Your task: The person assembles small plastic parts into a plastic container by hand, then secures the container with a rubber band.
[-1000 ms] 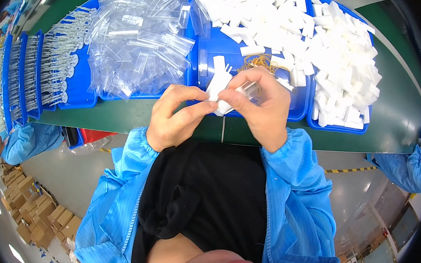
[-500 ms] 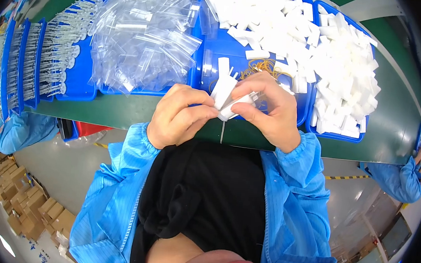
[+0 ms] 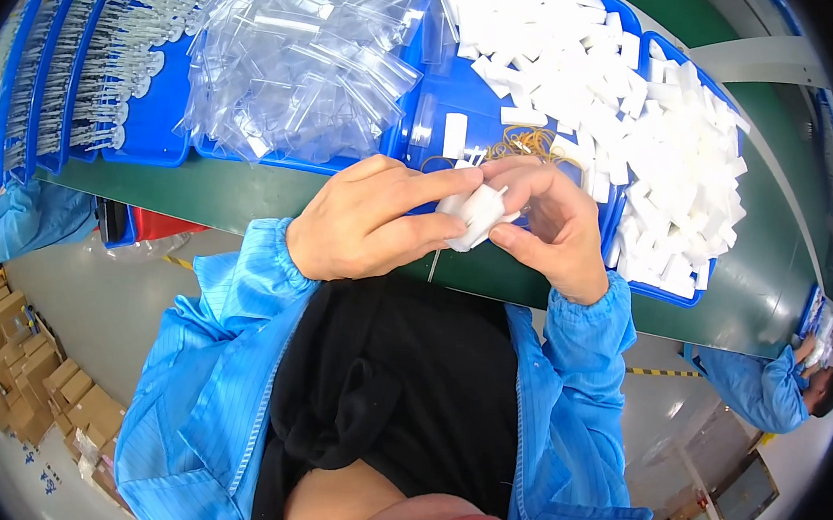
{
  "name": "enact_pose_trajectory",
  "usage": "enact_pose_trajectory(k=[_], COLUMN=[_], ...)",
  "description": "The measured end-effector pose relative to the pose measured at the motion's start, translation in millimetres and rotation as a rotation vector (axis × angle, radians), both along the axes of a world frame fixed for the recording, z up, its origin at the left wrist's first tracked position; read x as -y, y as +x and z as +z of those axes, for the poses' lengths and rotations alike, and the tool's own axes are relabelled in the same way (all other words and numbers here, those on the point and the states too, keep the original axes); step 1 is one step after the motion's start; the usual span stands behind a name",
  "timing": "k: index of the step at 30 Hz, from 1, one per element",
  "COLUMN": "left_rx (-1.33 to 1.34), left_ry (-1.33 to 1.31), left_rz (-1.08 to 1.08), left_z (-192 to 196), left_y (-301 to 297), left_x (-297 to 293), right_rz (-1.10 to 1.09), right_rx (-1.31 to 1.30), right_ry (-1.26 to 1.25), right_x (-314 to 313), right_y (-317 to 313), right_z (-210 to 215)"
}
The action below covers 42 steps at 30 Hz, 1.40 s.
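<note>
Over the near edge of the green table point(image 3: 194, 196), in front of the person's chest, the left hand point(image 3: 366, 218) pinches a small white bundle point(image 3: 480, 211) between thumb and fingers. The right hand point(image 3: 563, 231) curls about the other side of it, fingers bent and thumb tip just beside its edge; whether that hand grips firmly I cannot tell, since the bundle and the fingers hide part of the contact. A few thin pale prongs point(image 3: 476, 154) stick up just beyond the left fingertips. Behind the hands lies the middle tray point(image 3: 451, 95), blue, with a heap of white blocks point(image 3: 553, 54) spilling toward its right side, a tangle of yellowish bands point(image 3: 526, 143) nearer the hands, one lone block point(image 3: 455, 135) to the left of the bands, and a clear strip point(image 3: 423, 120) by its left wall. To the left, clear bags point(image 3: 301, 52) are piled high in another blue tray, and farther left slim clear syringes point(image 3: 127, 56) lie in rows among upright blue tray walls. To the right, a second heap of blocks point(image 3: 686, 175) fills a blue tray. Beyond the table's ends, two co-workers in blue show at the left point(image 3: 38, 222) and right point(image 3: 757, 384). Brown cartons point(image 3: 31, 365) are stacked on the floor at lower left.
</note>
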<state>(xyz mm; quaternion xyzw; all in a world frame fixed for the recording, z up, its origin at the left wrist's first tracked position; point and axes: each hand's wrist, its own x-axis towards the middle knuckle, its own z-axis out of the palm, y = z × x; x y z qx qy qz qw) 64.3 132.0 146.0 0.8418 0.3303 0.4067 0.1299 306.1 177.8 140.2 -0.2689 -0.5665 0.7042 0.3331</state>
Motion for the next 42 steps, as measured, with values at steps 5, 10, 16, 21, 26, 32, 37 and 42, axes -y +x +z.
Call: enact_pose_trajectory(k=[5, 10, 16, 21, 26, 32, 37, 42], left_rx=[-0.002, -0.041, -0.07, 0.018, 0.071, 0.06, -0.071, -0.123], left_ry=[0.009, 0.038, 0.126, 0.116, 0.127, 0.119, 0.136, 0.112], left_rz=[-0.038, -0.007, 0.081, 0.291, 0.343, 0.355, 0.269, 0.196], left_z=[-7, -10, -6, -2, 2, 1, 4, 5], left_y=[-2, -6, -20, -34, -34, -33, -34, -27], left_x=[2, 7, 12, 13, 12, 14, 13, 13], right_rz=[0.006, -0.023, -0.261, -0.305, -0.286, -0.173, -0.301, -0.407], right_rx=[0.02, 0.203, 0.459, 0.82, 1.015, 1.306, 0.798, 0.212], right_ry=[0.027, 0.211, 0.264, 0.96, 1.088, 1.206, 1.003, 0.114], right_x=[-1, -1, -13, -27, -27, -31, -46, -36], right_y=[-3, -5, -12, -56, -85, -67, -54, -40], right_z=[2, 2, 22, -3, -8, -9, 2, 29])
